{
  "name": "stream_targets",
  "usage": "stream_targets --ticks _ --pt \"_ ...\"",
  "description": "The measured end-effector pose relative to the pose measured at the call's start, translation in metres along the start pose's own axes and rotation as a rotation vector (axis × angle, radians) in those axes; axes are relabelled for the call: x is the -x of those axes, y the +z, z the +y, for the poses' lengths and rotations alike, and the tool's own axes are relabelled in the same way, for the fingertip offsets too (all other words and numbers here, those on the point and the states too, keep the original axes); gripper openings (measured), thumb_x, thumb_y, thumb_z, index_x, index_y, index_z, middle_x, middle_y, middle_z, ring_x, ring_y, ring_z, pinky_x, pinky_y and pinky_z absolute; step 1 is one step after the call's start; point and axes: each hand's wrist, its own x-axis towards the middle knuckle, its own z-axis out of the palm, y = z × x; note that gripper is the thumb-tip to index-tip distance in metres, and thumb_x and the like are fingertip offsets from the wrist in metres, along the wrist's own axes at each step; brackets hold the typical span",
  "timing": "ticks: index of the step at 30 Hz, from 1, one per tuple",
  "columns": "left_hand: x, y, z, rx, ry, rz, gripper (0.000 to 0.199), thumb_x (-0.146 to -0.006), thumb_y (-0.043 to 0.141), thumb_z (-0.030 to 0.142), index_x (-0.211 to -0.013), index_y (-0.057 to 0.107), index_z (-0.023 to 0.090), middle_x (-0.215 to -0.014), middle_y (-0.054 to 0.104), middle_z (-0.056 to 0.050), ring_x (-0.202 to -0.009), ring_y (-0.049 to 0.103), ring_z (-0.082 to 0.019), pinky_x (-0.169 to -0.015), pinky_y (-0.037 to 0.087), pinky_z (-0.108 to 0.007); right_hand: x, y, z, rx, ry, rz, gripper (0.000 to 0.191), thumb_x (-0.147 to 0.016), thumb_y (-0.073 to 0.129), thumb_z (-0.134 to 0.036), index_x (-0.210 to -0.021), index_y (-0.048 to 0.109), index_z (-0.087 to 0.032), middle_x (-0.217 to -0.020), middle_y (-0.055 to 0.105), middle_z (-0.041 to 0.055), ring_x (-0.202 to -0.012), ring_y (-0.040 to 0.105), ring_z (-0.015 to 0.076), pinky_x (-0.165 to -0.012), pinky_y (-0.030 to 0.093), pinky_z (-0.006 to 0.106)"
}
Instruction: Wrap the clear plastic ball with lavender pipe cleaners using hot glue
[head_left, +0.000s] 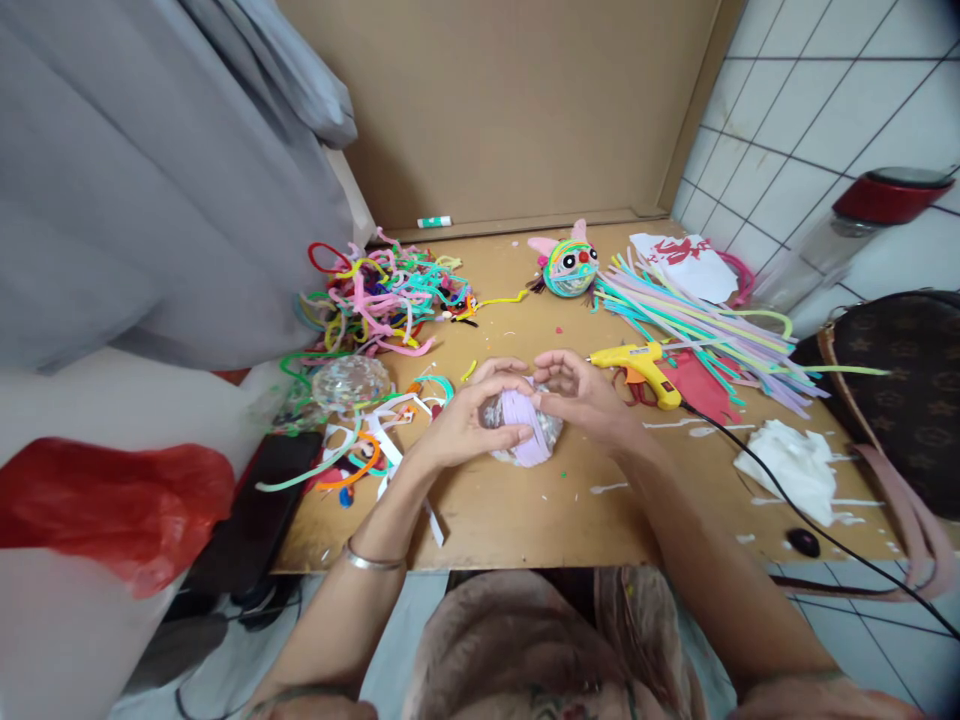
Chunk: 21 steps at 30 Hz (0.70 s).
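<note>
A clear plastic ball (553, 432) with lilac pipe cleaners (523, 425) wrapped in a band around its middle rests on the wooden table in front of me. My left hand (484, 415) grips it from the left, thumb across the near side of the band and fingers over the top. From the right, my right hand (581, 395) is curled against the ball's upper side, with its thumb on the edge of the band. Its fingertips partly hide the top. Just beyond the right hand lies a yellow glue gun (637, 370).
Tangled pipe cleaners (390, 290) are heaped at the back left, near another clear ball (351, 382). A decorated ball with ears and eyes (570, 268) stands at the back. Straight pipe cleaners (697, 315), a crumpled tissue (791, 470) and a brown bag (892, 375) occupy the right.
</note>
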Motion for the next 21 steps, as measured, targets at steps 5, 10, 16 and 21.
stream_targets --ticks 5,10,16,21 --pt "-0.0001 0.0000 -0.0003 0.014 0.004 0.003 0.033 -0.078 0.074 0.035 -0.106 0.063 0.023 -0.129 0.051 -0.010 -0.126 0.050 -0.027 -0.107 0.040 -0.048 0.0008 -0.0003 -0.0020 -0.016 -0.019 -0.013 0.044 -0.059 0.075 -0.029 -0.096 0.054 -0.022 -0.095 0.057 0.0017 -0.089 0.058 0.0152 -0.078 0.049 0.031" --pt "-0.0003 -0.0001 -0.0021 0.013 0.004 0.001 0.033 -0.077 0.075 0.035 -0.107 0.063 0.023 -0.129 0.051 -0.010 -0.126 0.050 -0.027 -0.107 0.041 -0.048 0.0016 0.0001 -0.0045 -0.026 -0.017 -0.005 0.042 -0.058 0.075 -0.028 -0.095 0.055 -0.022 -0.094 0.058 0.0014 -0.086 0.059 0.0144 -0.077 0.050 0.031" --pt "-0.0008 0.0000 -0.0016 0.012 -0.007 0.002 0.034 -0.077 0.075 0.036 -0.106 0.063 0.024 -0.129 0.052 -0.010 -0.127 0.049 -0.028 -0.108 0.039 -0.050 0.0030 0.0021 -0.0080 -0.029 -0.024 0.008 0.041 -0.057 0.075 -0.028 -0.093 0.056 -0.022 -0.092 0.061 0.0015 -0.088 0.060 0.0155 -0.079 0.050 0.032" --pt "-0.0012 -0.0005 -0.0008 0.025 -0.015 -0.002 0.034 -0.076 0.075 0.034 -0.106 0.063 0.023 -0.129 0.051 -0.011 -0.126 0.050 -0.028 -0.108 0.039 -0.049 0.0031 0.0023 -0.0069 -0.012 -0.039 0.009 0.039 -0.059 0.075 -0.028 -0.094 0.057 -0.022 -0.092 0.063 0.0019 -0.090 0.061 0.0161 -0.080 0.050 0.032"
